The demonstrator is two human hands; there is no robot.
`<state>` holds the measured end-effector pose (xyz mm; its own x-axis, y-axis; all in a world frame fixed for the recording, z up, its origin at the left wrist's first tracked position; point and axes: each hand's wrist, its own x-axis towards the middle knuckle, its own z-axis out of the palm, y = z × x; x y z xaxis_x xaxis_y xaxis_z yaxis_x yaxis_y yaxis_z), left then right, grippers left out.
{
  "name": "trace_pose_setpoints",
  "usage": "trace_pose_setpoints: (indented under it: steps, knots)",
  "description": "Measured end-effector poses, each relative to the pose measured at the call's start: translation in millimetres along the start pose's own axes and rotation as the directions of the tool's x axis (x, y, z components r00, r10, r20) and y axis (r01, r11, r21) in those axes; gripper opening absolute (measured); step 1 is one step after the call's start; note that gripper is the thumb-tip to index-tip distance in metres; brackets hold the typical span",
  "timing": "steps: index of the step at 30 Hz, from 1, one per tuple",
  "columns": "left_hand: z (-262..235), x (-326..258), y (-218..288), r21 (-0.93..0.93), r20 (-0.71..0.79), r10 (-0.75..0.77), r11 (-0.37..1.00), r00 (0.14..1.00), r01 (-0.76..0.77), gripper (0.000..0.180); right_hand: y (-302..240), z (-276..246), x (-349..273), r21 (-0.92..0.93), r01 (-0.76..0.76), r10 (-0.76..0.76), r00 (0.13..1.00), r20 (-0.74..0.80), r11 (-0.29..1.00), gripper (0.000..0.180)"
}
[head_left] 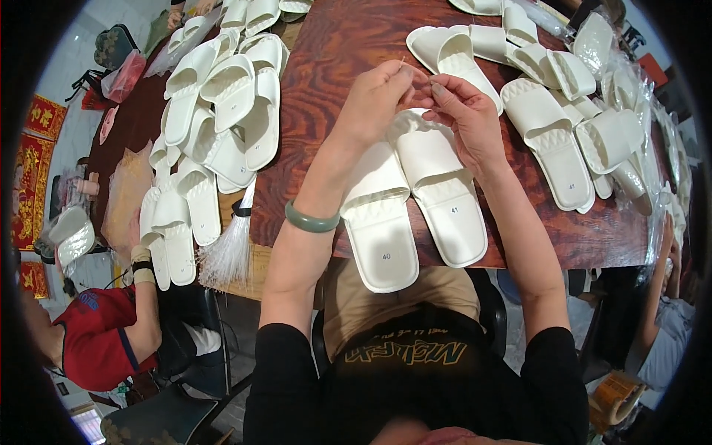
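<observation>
Close together above the toe ends of two white slippers, my left hand (377, 100) and my right hand (469, 111) have their thumbs and fingers pinched. Whatever lies between the fingertips is too fine to make out. Under the left wrist lies one white slipper (380, 237), its heel reaching past the table's near edge. Its neighbour, another white slipper (449, 215), lies on the right, partly under my right hand. Both have padded straps and point away from me. A green bangle (311, 218) is on my left wrist.
White slippers (241, 93) are piled on the left, beside a bundle of thin white strands (228, 248). More slippers (549, 137) and clear plastic wrapping (653, 148) cover the right of the wooden table (297, 170). A co-worker in a red shirt (100, 337) sits at left, another person (667, 334) at right.
</observation>
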<state>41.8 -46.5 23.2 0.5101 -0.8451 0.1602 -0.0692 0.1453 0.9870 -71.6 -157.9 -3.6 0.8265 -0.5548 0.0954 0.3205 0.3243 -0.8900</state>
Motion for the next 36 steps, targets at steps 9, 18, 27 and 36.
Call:
trace_pose_setpoints:
  steps: [9, 18, 27, 36]
  knots:
    - [1.0, -2.7, -8.7, 0.159, 0.193, -0.007, 0.987, 0.981, -0.024, 0.026, -0.3, -8.1, 4.3, 0.100, -0.123, 0.117, 0.991, 0.064, 0.987, 0.022]
    - [2.2, -3.6, -2.8, 0.177, 0.224, -0.011, 0.984, 0.975, -0.030, 0.029, -3.1, -5.6, 2.1, 0.134, -0.103, 0.081, 0.985, 0.155, 0.986, 0.019]
    - [0.2, -4.7, -4.9, 0.204, 0.225, -0.006, 0.978, 0.974, -0.041, 0.027, -3.7, -3.1, 1.0, 0.169, -0.111, 0.092, 0.989, 0.120, 0.979, 0.018]
    - [1.5, -6.4, -2.9, 0.257, 0.218, -0.011, 0.965, 0.976, -0.046, 0.027, -1.3, -5.8, 2.1, 0.151, -0.110, 0.089, 0.986, 0.140, 0.982, 0.018]
